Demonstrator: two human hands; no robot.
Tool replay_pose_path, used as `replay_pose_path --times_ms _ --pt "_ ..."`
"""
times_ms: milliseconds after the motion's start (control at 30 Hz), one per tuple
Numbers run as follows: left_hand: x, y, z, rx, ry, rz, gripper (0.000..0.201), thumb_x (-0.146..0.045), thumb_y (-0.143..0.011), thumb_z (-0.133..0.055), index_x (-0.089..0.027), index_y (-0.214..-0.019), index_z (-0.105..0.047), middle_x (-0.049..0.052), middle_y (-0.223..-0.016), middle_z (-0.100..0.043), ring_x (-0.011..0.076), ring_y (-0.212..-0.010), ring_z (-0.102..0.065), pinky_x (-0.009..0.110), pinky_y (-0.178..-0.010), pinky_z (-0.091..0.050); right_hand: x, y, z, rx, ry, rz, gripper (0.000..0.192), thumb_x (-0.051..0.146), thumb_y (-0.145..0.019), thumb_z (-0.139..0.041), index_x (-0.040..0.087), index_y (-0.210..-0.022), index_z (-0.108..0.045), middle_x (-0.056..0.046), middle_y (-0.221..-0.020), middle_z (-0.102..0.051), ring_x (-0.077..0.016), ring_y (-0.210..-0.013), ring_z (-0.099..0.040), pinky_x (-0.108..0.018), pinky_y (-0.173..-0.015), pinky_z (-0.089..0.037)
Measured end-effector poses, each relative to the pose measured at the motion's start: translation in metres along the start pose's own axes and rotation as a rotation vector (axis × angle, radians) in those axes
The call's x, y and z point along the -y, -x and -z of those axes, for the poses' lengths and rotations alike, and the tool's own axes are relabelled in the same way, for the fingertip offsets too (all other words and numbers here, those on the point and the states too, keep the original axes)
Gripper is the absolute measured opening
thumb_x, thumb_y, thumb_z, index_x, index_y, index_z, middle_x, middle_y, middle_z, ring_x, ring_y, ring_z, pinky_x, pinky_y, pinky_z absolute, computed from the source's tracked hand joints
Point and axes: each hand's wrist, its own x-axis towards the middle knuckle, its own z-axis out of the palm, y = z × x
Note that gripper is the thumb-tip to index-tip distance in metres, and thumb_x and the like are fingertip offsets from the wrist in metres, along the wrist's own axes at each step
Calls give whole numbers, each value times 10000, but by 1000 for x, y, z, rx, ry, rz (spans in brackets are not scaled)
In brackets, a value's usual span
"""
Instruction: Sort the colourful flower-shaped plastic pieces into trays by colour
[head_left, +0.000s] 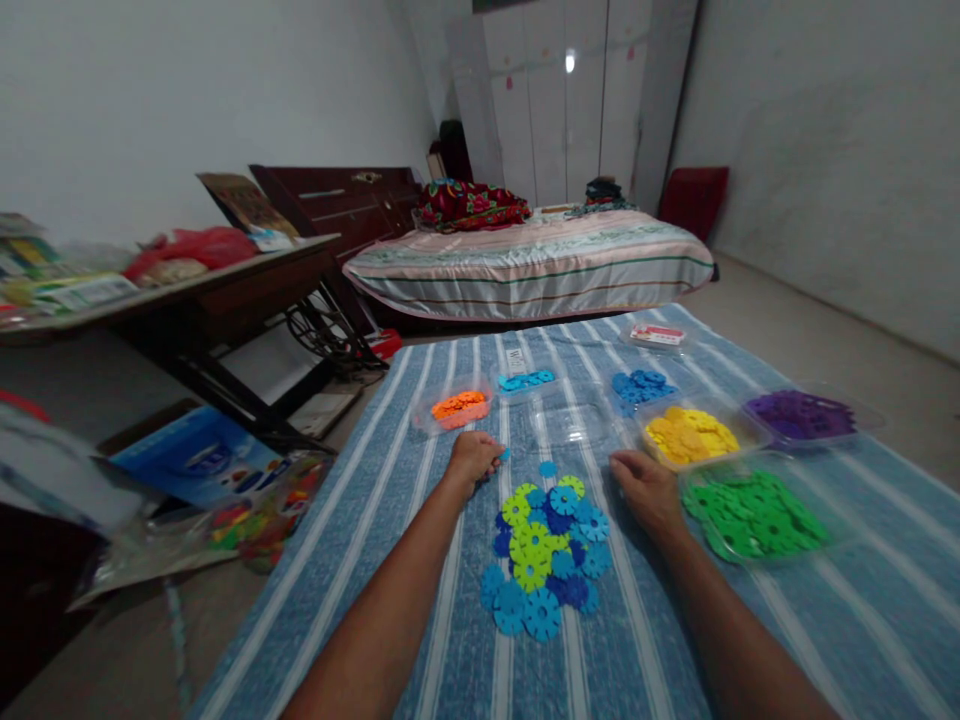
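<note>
My left hand [475,459] is pinched on a small light blue notched disc [505,454], just above the striped cloth. My right hand [648,489] rests on the cloth beside the yellow tub, its fingers loosely extended and no piece visible in them. Between my forearms lies a loose pile of flower-shaped discs, with lime green pieces [531,540], light blue pieces [542,612] and dark blue pieces [568,591] mixed together. One single blue disc [548,468] sits apart, just beyond the pile. Past it stands a clear tub [571,424] with no discs visible in it.
Clear tubs hold orange discs [459,408], light blue discs [526,380], blue discs [642,388], yellow discs [691,434], purple discs [801,414] and green discs [756,512]. A clear box [658,335] stands at the far edge. Beyond is a bed [525,265]; a cluttered desk [225,270] stands left.
</note>
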Motion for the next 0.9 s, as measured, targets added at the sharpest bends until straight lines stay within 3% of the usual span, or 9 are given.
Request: replay_pose_path --times_ms 167,267,367,500,733,900 --pt "-55 -26 1 -8 232 -48 106 -216 -732 -647 -139 -749 -575 3 -592 -624 73 -473 -545 183 -492 -428 1 -1 0 1 19 2 352 487 -738 -577 185 -805 -744 -76 -829 -739 -246 -805 -665 -369 -796 -514" --pt "-73 -37 -4 -47 303 -86 109 -194 -785 -596 -141 -874 -566 7 -709 -659 61 -577 -610 167 -575 -478 1 -1 0 -3 20 9 336 476 -744 -572 189 -797 -739 -69 -818 -737 -238 -797 -662 -358 -792 -511" --pt "-65 -30 -14 -19 256 -71 64 -160 -767 -597 -134 -821 -574 -4 -646 -632 66 -518 -584 159 -507 -444 1 -1 -1 -5 24 25 329 464 -757 -560 188 -796 -735 -64 -805 -732 -233 -789 -658 -351 -781 -507" --pt "-35 -6 -25 122 126 -41 81 -127 -713 -608 -131 -642 -569 2 -519 -590 90 -407 -529 180 -409 -369 2 -3 -1 -4 36 39 328 459 -761 -551 189 -791 -732 -61 -791 -726 -230 -773 -655 -346 -769 -503" --pt "-12 9 -33 152 6 -114 44 -152 -689 -575 -151 -651 -597 -38 -520 -557 87 -448 -509 196 -467 -366 1 -3 0 0 40 33 336 470 -753 -553 191 -796 -736 -60 -793 -729 -240 -772 -658 -362 -776 -500" --pt "-11 15 -41 223 -421 -302 66 -181 -651 -637 -156 -667 -695 -24 -589 -607 139 -610 -574 238 -592 -390 2 -3 1 1 43 17 354 483 -742 -553 185 -795 -737 -66 -791 -729 -242 -764 -659 -366 -772 -500"
